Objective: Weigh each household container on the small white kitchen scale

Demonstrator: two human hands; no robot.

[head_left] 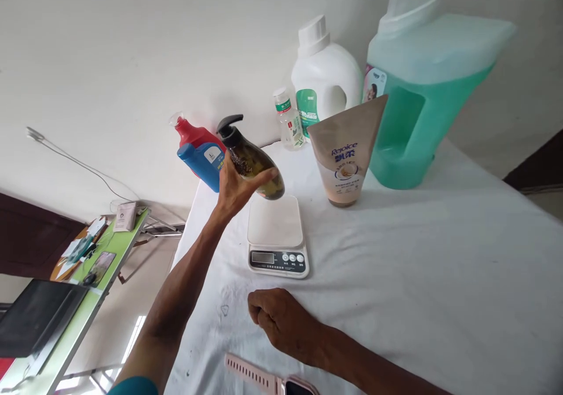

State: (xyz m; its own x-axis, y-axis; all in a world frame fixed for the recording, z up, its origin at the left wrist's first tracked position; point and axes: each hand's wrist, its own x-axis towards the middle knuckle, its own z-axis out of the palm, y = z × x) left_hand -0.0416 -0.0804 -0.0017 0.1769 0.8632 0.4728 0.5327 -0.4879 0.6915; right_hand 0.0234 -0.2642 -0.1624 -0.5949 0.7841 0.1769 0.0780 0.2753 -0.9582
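Observation:
My left hand [237, 191] is wrapped round a dark, see-through pump bottle [259, 166] with a black pump head. The bottle leans to the left, and its base is just over the back edge of a white kitchen scale [275, 225]. Nothing lies on the visible part of the scale's plate, and its small display looks blank. My right hand [281, 319] is closed in a loose fist on the white cloth in front of the scale. Close to it, at the near edge, lies a smartwatch with a pink strap [255, 374].
Behind my left hand stand a blue bottle [200, 163] and a red bottle [191, 131]. Rightward are a small clear bottle [289, 122], a white jug [328, 67], a beige Rejoice tube [345, 166] and a large green-liquid jug [404, 131]. A green desk [94, 289] holds a laptop.

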